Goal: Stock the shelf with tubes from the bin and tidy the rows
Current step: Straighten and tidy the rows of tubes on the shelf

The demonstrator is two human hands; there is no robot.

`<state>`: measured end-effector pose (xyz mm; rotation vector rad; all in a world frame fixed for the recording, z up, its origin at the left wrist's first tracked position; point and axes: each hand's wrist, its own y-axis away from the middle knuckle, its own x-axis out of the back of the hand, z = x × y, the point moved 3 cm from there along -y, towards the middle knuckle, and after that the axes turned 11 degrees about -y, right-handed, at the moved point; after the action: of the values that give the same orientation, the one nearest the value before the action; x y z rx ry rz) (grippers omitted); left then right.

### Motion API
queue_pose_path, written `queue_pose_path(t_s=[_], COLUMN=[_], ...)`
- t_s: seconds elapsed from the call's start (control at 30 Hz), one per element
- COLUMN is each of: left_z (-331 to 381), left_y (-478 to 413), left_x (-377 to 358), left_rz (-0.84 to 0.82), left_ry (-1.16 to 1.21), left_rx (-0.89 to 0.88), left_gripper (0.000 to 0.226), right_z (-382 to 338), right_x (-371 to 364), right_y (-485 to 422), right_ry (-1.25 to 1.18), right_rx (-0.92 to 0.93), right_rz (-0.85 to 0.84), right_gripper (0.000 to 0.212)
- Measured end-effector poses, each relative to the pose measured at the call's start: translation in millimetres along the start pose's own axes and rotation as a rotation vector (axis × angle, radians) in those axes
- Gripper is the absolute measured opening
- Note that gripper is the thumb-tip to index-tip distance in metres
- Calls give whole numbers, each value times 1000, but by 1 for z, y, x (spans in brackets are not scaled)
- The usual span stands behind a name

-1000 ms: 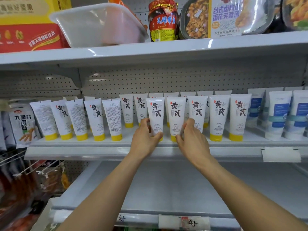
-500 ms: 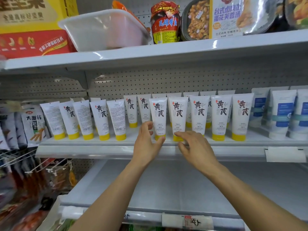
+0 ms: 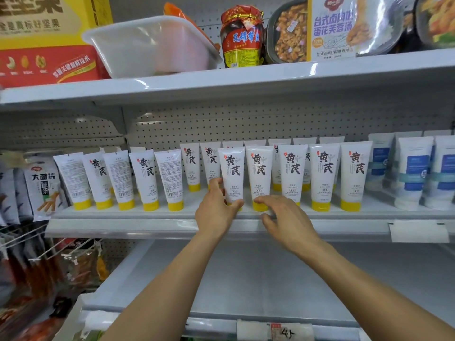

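Shop shelf (image 3: 147, 226) of white, yellow-capped tubes (image 3: 325, 173); left hand (image 3: 216, 212) grip round one tube (image 3: 231, 173), right hand (image 3: 288, 220) grip wide.

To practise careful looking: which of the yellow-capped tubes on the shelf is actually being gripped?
The front-row tube whose lower end the left hand pinches; no other tube has fingers round it.

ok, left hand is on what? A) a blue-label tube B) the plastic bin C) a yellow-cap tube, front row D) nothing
C: the left hand grips the lower end of a front-row yellow-cap tube, with the thumb on one side and the fingers on the other.
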<state>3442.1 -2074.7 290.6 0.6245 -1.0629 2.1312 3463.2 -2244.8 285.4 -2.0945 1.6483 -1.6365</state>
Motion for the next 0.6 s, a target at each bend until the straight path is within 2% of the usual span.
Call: queue_pose_path(t_s=[0.13,0.23,0.33,0.4,0.47,0.53,0.6], left_z=[-2,-3,-2,-2,-2,-2,-3], left_y=[-2,-3,-4,-5,-6,-7,-8], left_x=[-1,0,0,1,1,1,1], left_rz=[-4,-17,-35,-44,-56,-59,-59], left_ry=[3,7,15,20,31,48,63], left_rx=[2,1,9,9,-1,-15,-19], left_gripper=[63,65,67,67,65,61,59], right_z=[1,-1,-21,-42,-61,-68,-67], right_x=[2,11,39,66,91,106,110], right_y=[0,-2,-17,-39,-66,-93,-112], right_ry=[-8,-17,-19,45,190,332,331], right_rx=[12,49,198,303,300,184,47], right_rz=[41,131,302,345,224,19,-188], right_gripper=[39,28,19,25,40,55,62])
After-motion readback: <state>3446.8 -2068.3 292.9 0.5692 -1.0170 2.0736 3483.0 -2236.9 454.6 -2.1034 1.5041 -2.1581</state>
